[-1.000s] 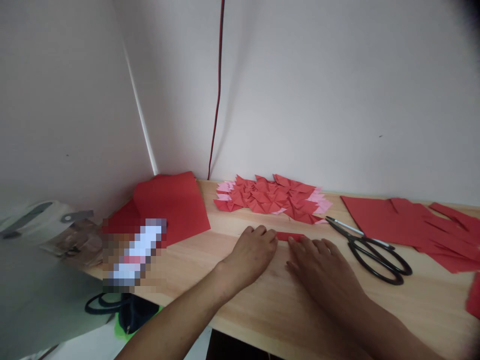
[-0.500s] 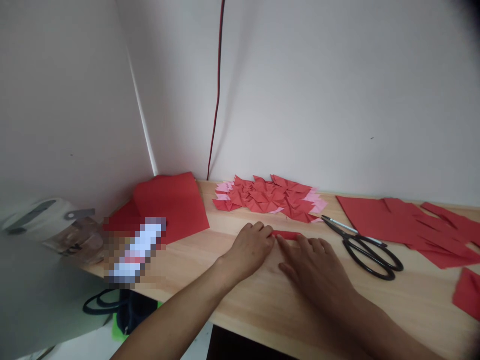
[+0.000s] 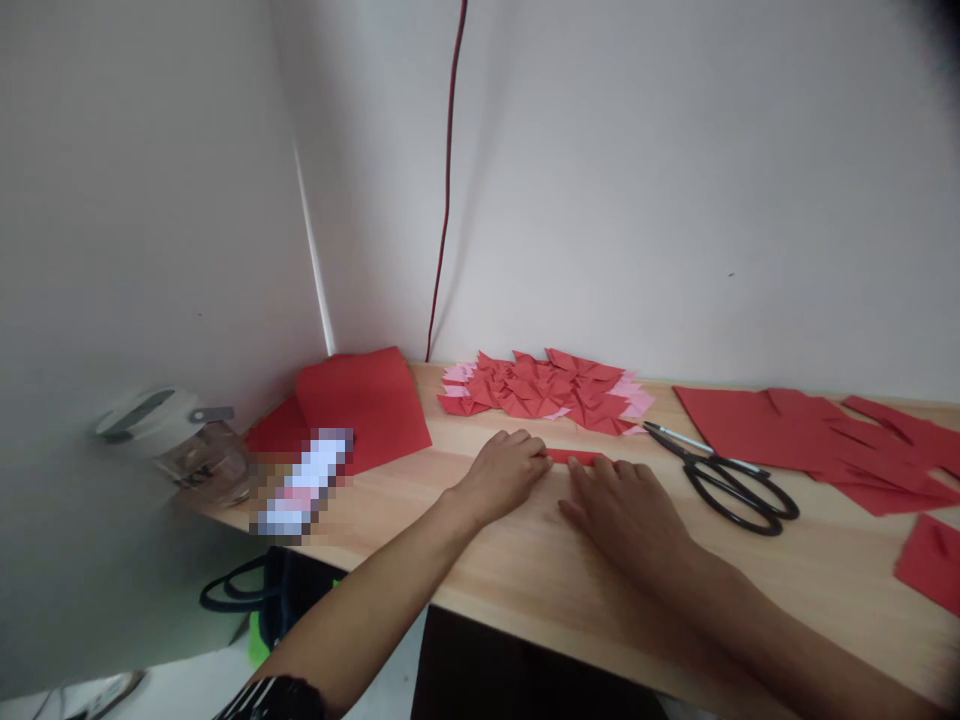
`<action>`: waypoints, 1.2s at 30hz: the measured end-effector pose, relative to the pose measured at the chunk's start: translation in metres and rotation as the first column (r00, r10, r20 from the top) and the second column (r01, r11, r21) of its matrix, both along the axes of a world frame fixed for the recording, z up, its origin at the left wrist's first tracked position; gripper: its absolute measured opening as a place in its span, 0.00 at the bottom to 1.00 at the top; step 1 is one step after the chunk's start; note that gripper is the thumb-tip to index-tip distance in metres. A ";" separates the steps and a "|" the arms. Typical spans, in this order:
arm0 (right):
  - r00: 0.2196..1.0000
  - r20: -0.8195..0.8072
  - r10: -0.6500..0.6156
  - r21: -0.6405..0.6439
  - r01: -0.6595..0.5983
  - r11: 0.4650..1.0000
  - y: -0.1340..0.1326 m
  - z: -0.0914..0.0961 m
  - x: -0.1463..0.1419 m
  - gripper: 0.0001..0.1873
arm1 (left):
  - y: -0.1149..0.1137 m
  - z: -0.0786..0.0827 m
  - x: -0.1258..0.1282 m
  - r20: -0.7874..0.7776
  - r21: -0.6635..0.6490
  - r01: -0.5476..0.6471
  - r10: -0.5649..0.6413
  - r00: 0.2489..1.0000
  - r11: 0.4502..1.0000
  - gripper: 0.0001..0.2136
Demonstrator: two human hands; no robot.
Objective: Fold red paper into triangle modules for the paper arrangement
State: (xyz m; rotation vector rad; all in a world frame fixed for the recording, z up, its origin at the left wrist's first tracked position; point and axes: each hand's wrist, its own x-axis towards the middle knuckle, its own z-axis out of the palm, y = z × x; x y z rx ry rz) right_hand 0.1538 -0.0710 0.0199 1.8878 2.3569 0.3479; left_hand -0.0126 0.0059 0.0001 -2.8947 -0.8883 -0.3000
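Observation:
A narrow strip of folded red paper (image 3: pixel 577 457) lies on the wooden table between my hands. My left hand (image 3: pixel 508 477) has its fingers curled and closed on the strip's left end. Over the right part, my right hand (image 3: pixel 626 505) lies palm down with fingers stretched, the fingertips on the paper's near edge. Both hands cover parts of the strip. Just beyond them, several folded red and pink paper pieces (image 3: pixel 536 388) lie in an overlapping cluster. To the right of my right hand rest black-handled scissors (image 3: pixel 739 490), with a slim silver pen (image 3: pixel 720 450) alongside.
Red paper sheets (image 3: pixel 367 400) lie at the table's left, behind a blurred-out phone-like object (image 3: pixel 306 485). A lidded clear container (image 3: pixel 206 465) stands at the left edge. More red paper (image 3: pixel 780 430) spreads at the right. A cable (image 3: pixel 448 180) hangs against the wall.
My right fingertips have slid a little to the right along the strip, widening the gap from my left hand. The whole view has shifted slightly.

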 end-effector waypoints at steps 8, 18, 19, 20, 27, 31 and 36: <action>0.999 0.034 -0.003 0.011 0.002 1.000 -0.001 0.003 -0.001 0.23 | 0.000 -0.005 0.002 0.024 0.049 0.016 -0.017 1.000 0.999 0.12; 0.999 -0.005 0.041 0.073 -0.040 0.997 0.000 -0.006 0.007 0.21 | -0.003 -0.004 -0.001 -0.008 0.056 -0.007 0.007 1.000 0.998 0.11; 0.999 -0.016 0.036 0.070 -0.035 0.997 0.000 -0.006 0.008 0.21 | -0.003 -0.004 -0.001 -0.007 0.046 -0.005 0.005 1.000 0.999 0.11; 0.999 -0.030 0.024 0.065 -0.022 0.998 0.000 -0.006 0.008 0.21 | -0.004 -0.004 -0.001 0.002 0.035 -0.004 0.004 1.000 0.999 0.11; 0.995 -0.099 0.015 0.043 -0.011 0.999 0.004 -0.006 0.010 0.19 | -0.005 -0.003 -0.003 0.141 -0.051 -0.006 0.013 0.990 0.999 0.13; 0.997 -0.067 0.027 0.061 -0.023 0.998 0.006 -0.010 0.011 0.19 | -0.006 -0.004 -0.002 0.132 -0.079 -0.016 0.026 0.991 0.997 0.12; 0.998 -0.054 0.040 0.091 -0.035 0.995 0.007 -0.015 0.012 0.18 | -0.007 -0.007 -0.001 0.089 -0.027 -0.055 0.057 0.994 0.998 0.11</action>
